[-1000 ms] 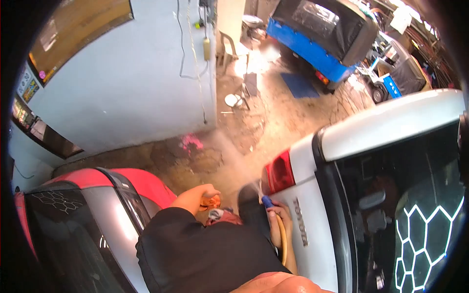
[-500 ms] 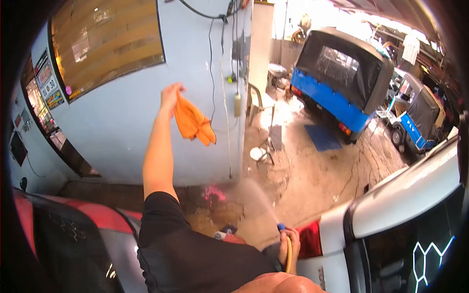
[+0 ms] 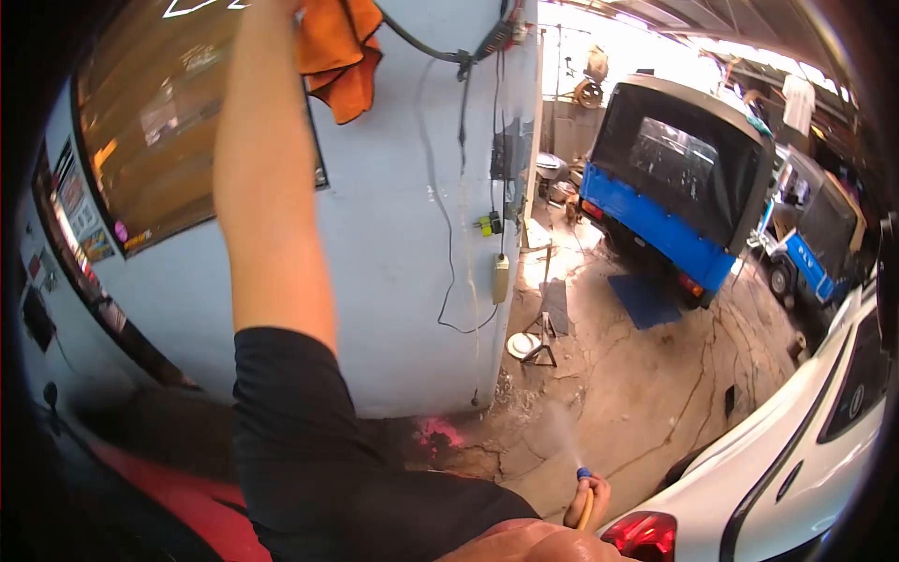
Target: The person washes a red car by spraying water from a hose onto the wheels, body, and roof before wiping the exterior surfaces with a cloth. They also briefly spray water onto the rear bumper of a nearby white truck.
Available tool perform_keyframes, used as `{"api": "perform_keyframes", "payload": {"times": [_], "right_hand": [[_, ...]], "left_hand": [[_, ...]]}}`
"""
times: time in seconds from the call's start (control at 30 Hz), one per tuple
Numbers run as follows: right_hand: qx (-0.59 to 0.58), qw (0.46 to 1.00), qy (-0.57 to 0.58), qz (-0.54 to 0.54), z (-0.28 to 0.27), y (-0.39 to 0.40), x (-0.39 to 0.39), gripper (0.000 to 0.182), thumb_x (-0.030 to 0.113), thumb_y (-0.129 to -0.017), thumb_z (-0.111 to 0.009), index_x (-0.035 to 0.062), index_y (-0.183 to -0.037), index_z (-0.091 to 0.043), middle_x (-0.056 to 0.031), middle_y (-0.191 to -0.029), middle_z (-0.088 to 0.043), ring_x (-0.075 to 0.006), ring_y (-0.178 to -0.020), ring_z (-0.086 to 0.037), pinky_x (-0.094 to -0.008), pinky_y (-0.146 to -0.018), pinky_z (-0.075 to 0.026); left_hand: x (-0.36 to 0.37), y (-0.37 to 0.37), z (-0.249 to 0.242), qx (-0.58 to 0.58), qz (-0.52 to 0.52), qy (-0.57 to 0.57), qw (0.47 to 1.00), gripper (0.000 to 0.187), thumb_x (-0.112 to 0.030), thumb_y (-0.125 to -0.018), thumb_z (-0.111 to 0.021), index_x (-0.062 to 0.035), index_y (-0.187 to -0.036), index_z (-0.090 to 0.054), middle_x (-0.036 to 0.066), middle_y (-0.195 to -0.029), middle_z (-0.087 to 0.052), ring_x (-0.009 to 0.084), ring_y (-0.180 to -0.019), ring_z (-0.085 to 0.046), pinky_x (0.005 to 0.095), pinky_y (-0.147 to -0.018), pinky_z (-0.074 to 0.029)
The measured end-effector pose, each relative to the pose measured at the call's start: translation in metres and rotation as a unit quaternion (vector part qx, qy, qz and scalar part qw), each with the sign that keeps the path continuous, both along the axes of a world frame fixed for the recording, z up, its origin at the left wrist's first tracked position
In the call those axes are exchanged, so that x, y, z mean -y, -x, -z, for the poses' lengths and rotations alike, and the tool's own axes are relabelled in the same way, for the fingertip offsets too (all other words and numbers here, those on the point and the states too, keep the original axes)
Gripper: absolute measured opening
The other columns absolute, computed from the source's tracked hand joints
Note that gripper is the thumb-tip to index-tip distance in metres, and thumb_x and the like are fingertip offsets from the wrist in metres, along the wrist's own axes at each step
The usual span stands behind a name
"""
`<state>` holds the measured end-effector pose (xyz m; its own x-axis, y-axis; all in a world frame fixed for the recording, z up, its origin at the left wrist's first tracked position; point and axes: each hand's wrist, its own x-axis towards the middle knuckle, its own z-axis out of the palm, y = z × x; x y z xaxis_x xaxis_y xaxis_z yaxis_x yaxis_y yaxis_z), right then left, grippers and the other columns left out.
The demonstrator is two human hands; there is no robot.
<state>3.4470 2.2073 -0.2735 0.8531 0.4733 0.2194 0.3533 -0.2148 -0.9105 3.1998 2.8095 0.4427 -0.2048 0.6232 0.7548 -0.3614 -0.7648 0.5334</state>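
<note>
While your right fingers (image 3: 600,490) clamp the hose (image 3: 587,514), blue nozzle (image 3: 583,473) just beyond, slackening could swing the spray (image 3: 562,433); orange cloth (image 3: 342,61) hangs by your left fingers, out of frame, hold unclear.

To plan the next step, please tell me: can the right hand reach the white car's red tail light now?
Probably yes: the right hand appears near the red tail light, with nothing visible between them, though it is holding the yellow hose.

The blue panel (image 3: 807,263) on the rightmost canvas-topped vehicle (image 3: 830,232) reads "PLV"; the poster (image 3: 82,217) is illegible.
</note>
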Motion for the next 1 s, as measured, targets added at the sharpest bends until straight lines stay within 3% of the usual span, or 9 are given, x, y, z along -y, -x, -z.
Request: {"api": "perform_keyframes", "payload": {"times": [0.13,0.3,0.43,0.6,0.77,0.87,0.9,0.97,1.0], "right_hand": [[0.020,0.999,0.043,0.008,-0.014,0.001,-0.021,0.017,0.015,-0.100,-0.066,-0.0019,-0.104,-0.068,-0.0203,-0.100,-0.065,-0.0378,-0.095,-0.066,-0.0443,-0.086,-0.052],[-0.027,0.997,0.059,0.039,-0.019,0.006,-0.019,0.018,0.016,-0.100,-0.066,-0.0005,-0.103,-0.070,-0.0222,-0.120,-0.068,-0.0364,-0.110,-0.067,-0.0412,-0.097,-0.053],[-0.052,0.995,0.045,0.077,-0.037,0.016,-0.015,0.021,0.018,-0.100,-0.066,-0.0013,-0.102,-0.071,-0.0225,-0.123,-0.066,-0.0347,-0.112,-0.067,-0.0407,-0.099,-0.051],[-0.051,0.986,0.084,0.131,-0.035,0.024,0.012,0.019,0.016,-0.099,-0.066,-0.0017,-0.101,-0.071,-0.0213,-0.123,-0.067,-0.0343,-0.111,-0.068,-0.0406,-0.098,-0.052],[-0.048,0.980,0.131,0.143,-0.019,0.036,0.032,0.020,0.018,-0.098,-0.067,-0.0011,-0.100,-0.072,-0.0211,-0.117,-0.069,-0.0374,-0.106,-0.069,-0.0418,-0.095,-0.054],[-0.045,0.974,0.160,0.154,-0.005,0.044,0.049,0.020,0.019,-0.097,-0.069,-0.0003,-0.099,-0.072,-0.0213,-0.112,-0.070,-0.0395,-0.102,-0.070,-0.0436,-0.092,-0.055],[-0.045,0.970,0.170,0.169,-0.003,0.047,0.055,0.020,0.019,-0.096,-0.069,0.0000,-0.099,-0.073,-0.0214,-0.110,-0.071,-0.0402,-0.101,-0.070,-0.0443,-0.091,-0.056],[-0.040,0.960,0.201,0.191,-0.004,0.051,0.067,0.020,0.020,-0.095,-0.070,0.0010,-0.098,-0.073,-0.0209,-0.106,-0.071,-0.0412,-0.100,-0.070,-0.0462,-0.089,-0.056],[-0.040,0.950,0.218,0.218,-0.003,0.054,0.080,0.020,0.021,-0.095,-0.071,0.0014,-0.098,-0.074,-0.0207,-0.105,-0.072,-0.0417,-0.099,-0.070,-0.0471,-0.088,-0.057]], "left_hand": [[0.008,-0.017,0.038,-0.103,0.003,-0.038,0.994,0.054,-0.046,-0.110,-0.049,-0.0010,-0.137,-0.062,0.009,-0.117,-0.071,0.0154,-0.073,-0.058,0.0320,-0.069,-0.053],[0.083,-0.023,0.149,-0.188,-0.009,-0.049,0.981,0.056,-0.046,-0.110,-0.046,-0.0016,-0.140,-0.060,0.007,-0.115,-0.070,0.0141,-0.074,-0.054,0.0312,-0.069,-0.051],[0.118,-0.019,0.225,-0.182,-0.003,-0.035,0.983,0.057,-0.047,-0.111,-0.044,-0.0020,-0.143,-0.059,0.006,-0.113,-0.069,0.0130,-0.074,-0.052,0.0305,-0.068,-0.050],[0.163,-0.066,0.339,-0.113,-0.025,0.042,0.992,0.061,-0.049,-0.112,-0.040,-0.0017,-0.148,-0.055,0.003,-0.104,-0.066,0.0115,-0.071,-0.046,0.0297,-0.063,-0.046],[0.158,-0.091,0.456,-0.062,0.061,0.245,0.966,0.058,-0.048,-0.112,-0.044,-0.0100,-0.154,-0.049,0.008,-0.125,-0.070,0.0103,-0.066,-0.046,0.0271,-0.061,-0.047],[0.170,-0.099,0.544,-0.156,0.232,0.343,0.897,0.058,-0.051,-0.111,-0.048,-0.0078,-0.148,-0.056,0.014,-0.129,-0.070,0.0080,-0.057,-0.048,0.0255,-0.053,-0.044],[0.175,-0.103,0.576,-0.197,0.307,0.390,0.846,0.059,-0.052,-0.110,-0.049,-0.0069,-0.147,-0.057,0.015,-0.124,-0.072,0.0068,-0.056,-0.049,0.0254,-0.050,-0.043],[0.200,-0.124,0.632,-0.371,0.464,0.339,0.730,0.061,-0.054,-0.110,-0.049,-0.0039,-0.143,-0.060,0.015,-0.111,-0.077,0.0075,-0.057,-0.056,0.0243,-0.048,-0.043],[0.211,-0.138,0.668,-0.448,0.544,0.266,0.658,0.057,-0.050,-0.110,-0.052,-0.0024,-0.140,-0.062,0.014,-0.105,-0.077,0.0099,-0.064,-0.062,0.0259,-0.057,-0.049]]}}
